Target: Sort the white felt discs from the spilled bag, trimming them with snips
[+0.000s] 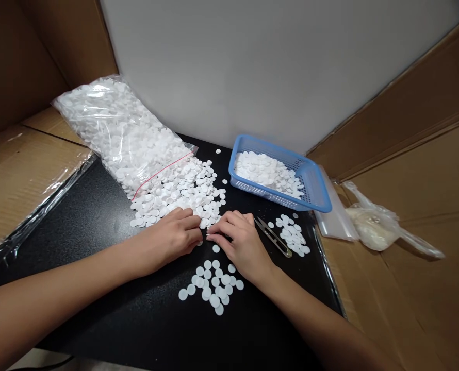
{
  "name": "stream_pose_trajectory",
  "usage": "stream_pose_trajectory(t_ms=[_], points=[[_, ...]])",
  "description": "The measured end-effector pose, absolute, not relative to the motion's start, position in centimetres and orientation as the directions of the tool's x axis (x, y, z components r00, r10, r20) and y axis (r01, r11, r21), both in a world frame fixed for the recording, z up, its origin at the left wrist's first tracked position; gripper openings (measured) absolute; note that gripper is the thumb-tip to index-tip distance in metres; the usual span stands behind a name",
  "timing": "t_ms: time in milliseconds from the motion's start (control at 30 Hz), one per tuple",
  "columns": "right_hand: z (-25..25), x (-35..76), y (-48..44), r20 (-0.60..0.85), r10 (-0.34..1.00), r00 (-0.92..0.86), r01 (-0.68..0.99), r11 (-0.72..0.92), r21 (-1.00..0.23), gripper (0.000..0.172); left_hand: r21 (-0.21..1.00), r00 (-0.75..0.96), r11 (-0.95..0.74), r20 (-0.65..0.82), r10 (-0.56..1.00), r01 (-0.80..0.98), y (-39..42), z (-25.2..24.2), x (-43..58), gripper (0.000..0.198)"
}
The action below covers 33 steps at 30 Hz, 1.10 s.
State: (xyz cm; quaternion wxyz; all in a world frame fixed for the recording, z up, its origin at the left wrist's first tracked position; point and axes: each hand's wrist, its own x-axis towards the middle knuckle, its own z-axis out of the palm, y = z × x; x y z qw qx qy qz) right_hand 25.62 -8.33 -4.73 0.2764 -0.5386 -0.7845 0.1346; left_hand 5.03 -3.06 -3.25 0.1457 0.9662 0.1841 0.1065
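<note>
Small round white discs lie in a loose heap (183, 190) at the mouth of a clear zip bag (117, 129) full of them. At the heap's near edge is my left hand (175, 234), its fingers curled together; what they hold, if anything, is hidden. A disc edge shows beneath its fingertips. Facing it, my right hand (239, 242) pinches a white disc (208, 235) between thumb and fingers. Closer to me, a thin spread of discs (215, 281) lies on the black tabletop (136, 319).
A blue plastic basket (318, 190) partly filled with discs stands at the back right. Thread snips (273, 238) lie right of my right hand, beside a small pile of discs (292, 236). Clear plastic sleeves (338, 219) and a knotted plastic bag (374, 226) rest on cardboard farther right.
</note>
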Motion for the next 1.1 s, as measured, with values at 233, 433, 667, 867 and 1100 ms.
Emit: stream_pose_trajectory(t_ms=[233, 433, 667, 867, 1100], points=[[-3.0, 26.4, -8.8, -0.052, 0.994, -0.097, 0.412, -0.007, -0.911, 0.012, 0.607, 0.759, -0.672, 0.167, 0.629, 0.423, -3.9, -2.3, 5.4, 0.014], [-2.5, 27.1, -8.6, -0.189, 0.971, -0.147, 0.290, -0.141, -0.947, 0.022, 0.585, 0.759, -0.639, 0.061, 0.648, 0.499, -4.4, -2.6, 5.7, 0.012], [-2.2, 27.8, -8.8, -0.232, 0.957, -0.173, 0.553, -0.101, -0.827, 0.016, 0.470, 0.783, -0.735, 0.135, 0.607, 0.488, -4.1, -3.6, 6.0, 0.009], [-1.8, 27.9, -9.0, -0.252, 0.953, -0.168, 0.689, -0.069, -0.722, 0.019, 0.372, 0.779, -0.768, 0.160, 0.606, 0.521, -4.3, -3.6, 6.5, 0.008], [-2.1, 27.8, -9.1, -0.128, 0.976, -0.174, 0.731, 0.041, -0.681, 0.023, 0.391, 0.760, -0.768, 0.217, 0.612, 0.507, -4.3, -4.0, 6.4, 0.007]])
